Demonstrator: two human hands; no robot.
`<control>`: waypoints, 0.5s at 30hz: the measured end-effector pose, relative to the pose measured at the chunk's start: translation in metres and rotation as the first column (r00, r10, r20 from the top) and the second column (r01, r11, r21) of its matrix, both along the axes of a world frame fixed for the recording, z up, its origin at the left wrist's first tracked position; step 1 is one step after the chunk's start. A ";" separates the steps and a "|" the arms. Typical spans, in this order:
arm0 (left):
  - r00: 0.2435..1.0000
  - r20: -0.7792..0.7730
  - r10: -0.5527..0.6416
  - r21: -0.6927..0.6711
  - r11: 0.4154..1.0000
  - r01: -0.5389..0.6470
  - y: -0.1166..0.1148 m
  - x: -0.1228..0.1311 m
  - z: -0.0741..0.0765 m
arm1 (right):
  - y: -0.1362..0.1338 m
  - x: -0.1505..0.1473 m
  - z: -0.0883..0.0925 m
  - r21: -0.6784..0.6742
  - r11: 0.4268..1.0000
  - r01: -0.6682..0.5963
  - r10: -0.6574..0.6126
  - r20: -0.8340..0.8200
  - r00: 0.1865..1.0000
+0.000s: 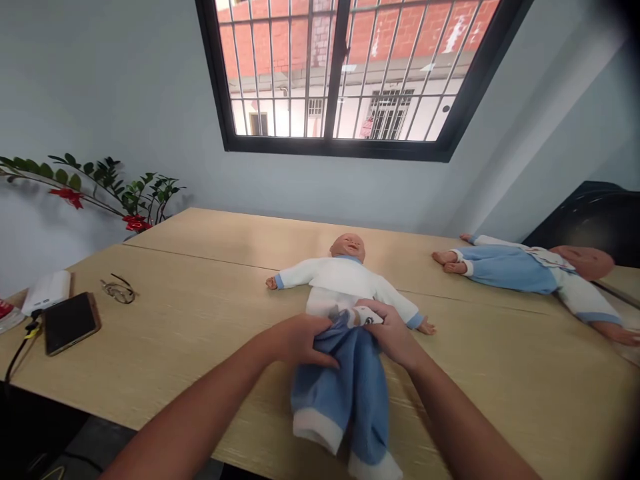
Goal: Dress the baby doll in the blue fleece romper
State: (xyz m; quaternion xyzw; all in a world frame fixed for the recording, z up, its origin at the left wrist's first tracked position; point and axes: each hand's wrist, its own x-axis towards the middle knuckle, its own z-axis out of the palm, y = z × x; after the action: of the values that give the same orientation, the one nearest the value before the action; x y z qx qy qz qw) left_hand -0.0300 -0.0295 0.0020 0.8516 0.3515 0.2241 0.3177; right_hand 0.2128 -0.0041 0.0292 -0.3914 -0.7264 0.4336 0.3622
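Note:
A baby doll in a white top lies on its back on the wooden table, head away from me. Blue trousers with white cuffs cover its legs, which point toward me. My left hand is closed on the left side of the trousers' waistband. My right hand grips the right side of the waistband at the doll's hips. Both forearms reach in from the bottom edge.
A second doll in blue and white lies at the right of the table. At the left are a phone, a white power bank, glasses and a plant. A dark chair stands far right.

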 end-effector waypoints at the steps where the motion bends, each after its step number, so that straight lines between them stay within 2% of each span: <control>1: 0.999 -0.007 0.032 0.017 0.999 -0.032 0.000 0.000 -0.001 | -0.002 -0.001 -0.001 -0.057 0.998 -0.019 0.015 -0.062 0.998; 4: 0.978 0.157 0.135 0.011 0.990 -0.138 0.001 0.000 -0.003 | -0.013 -0.008 -0.004 -0.253 0.961 -0.111 0.045 -0.251 0.967; 7: 0.883 0.384 0.269 -0.067 0.962 -0.264 0.002 -0.002 -0.005 | -0.024 -0.018 0.001 -0.351 0.905 -0.240 0.129 -0.310 0.942; 10: 0.801 0.495 0.337 -0.141 0.941 -0.309 0.004 -0.003 -0.007 | -0.031 -0.022 0.009 -0.343 0.879 -0.330 0.267 -0.219 0.938; 13: 0.799 0.513 0.315 -0.203 0.948 -0.244 0.003 -0.002 -0.009 | -0.028 -0.016 0.013 -0.364 0.850 -0.380 0.402 -0.017 0.915; 15: 0.815 0.512 0.272 -0.258 0.953 -0.156 0.001 -0.003 -0.007 | -0.021 -0.009 0.013 -0.344 0.869 -0.355 0.399 0.065 0.915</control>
State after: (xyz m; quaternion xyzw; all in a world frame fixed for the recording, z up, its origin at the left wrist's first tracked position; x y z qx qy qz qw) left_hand -0.0331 -0.0284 -0.0055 0.6708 0.3625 0.4528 0.4622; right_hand 0.2040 -0.0252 0.0423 -0.3243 -0.7299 0.5824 0.1513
